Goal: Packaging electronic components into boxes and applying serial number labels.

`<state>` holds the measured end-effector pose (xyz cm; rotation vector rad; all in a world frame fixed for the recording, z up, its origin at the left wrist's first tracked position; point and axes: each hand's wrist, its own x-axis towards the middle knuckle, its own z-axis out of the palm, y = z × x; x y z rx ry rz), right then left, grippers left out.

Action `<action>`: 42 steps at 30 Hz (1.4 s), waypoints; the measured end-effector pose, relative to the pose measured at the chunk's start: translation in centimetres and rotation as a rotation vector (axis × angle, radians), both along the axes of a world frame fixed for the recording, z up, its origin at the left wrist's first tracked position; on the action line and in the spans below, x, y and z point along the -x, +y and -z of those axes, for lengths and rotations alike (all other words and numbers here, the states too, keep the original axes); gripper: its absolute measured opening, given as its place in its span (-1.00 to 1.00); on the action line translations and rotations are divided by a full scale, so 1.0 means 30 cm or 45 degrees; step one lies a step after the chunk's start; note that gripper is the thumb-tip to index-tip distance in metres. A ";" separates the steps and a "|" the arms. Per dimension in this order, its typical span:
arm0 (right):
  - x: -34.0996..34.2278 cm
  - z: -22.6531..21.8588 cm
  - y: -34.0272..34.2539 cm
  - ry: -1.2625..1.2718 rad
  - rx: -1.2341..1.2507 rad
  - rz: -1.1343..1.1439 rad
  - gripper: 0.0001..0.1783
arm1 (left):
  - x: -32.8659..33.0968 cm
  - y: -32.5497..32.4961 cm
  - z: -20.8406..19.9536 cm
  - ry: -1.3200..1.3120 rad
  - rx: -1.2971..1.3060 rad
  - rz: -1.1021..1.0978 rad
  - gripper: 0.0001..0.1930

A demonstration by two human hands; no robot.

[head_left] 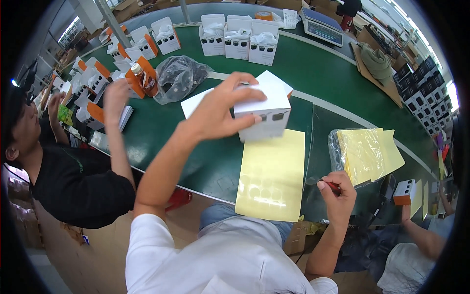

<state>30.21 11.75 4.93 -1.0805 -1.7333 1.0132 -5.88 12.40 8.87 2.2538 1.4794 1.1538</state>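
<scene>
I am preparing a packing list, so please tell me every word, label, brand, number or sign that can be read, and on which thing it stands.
No text can be read.
White box held in the left fingers: print too small and blurred.
Three open boxes at the back: small print, unreadable.
Paper slip beside the scale: too small.
Scale: markings too small.
Bottle: label blurred.
Yellow sheet with round stickers: no lettering visible.
</scene>
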 end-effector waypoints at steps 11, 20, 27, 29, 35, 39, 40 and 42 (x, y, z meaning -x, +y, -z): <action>0.078 -0.011 -0.031 -0.024 -0.018 -0.123 -0.83 | -0.218 -0.236 0.287 0.206 -0.164 -0.146 -0.62; 0.124 -0.046 -0.037 -0.059 -0.044 -0.149 -0.83 | -0.179 -0.262 0.288 -0.463 0.161 -0.020 -0.53; 0.218 -0.102 -0.034 -0.110 -0.110 -0.210 -0.84 | -0.182 -0.270 0.285 -0.826 0.292 0.147 -0.58; 0.243 -0.105 -0.032 -0.119 -0.115 -0.236 -0.86 | -0.182 -0.277 0.276 -0.829 0.333 0.142 -0.57; 0.284 -0.102 -0.019 -0.284 -0.268 -0.205 -0.86 | -0.182 -0.288 0.267 -0.812 0.333 0.159 -0.56; 0.297 -0.096 -0.018 -0.310 -0.311 -0.166 -0.87 | -0.182 -0.292 0.271 -0.802 0.315 0.182 -0.56; 0.299 -0.095 -0.018 -0.346 -0.340 -0.162 -0.87 | -0.183 -0.294 0.271 -0.804 0.315 0.184 -0.56; 0.302 -0.098 -0.022 -0.383 -0.369 -0.156 -0.88 | -0.185 -0.296 0.268 -0.795 0.308 0.195 -0.56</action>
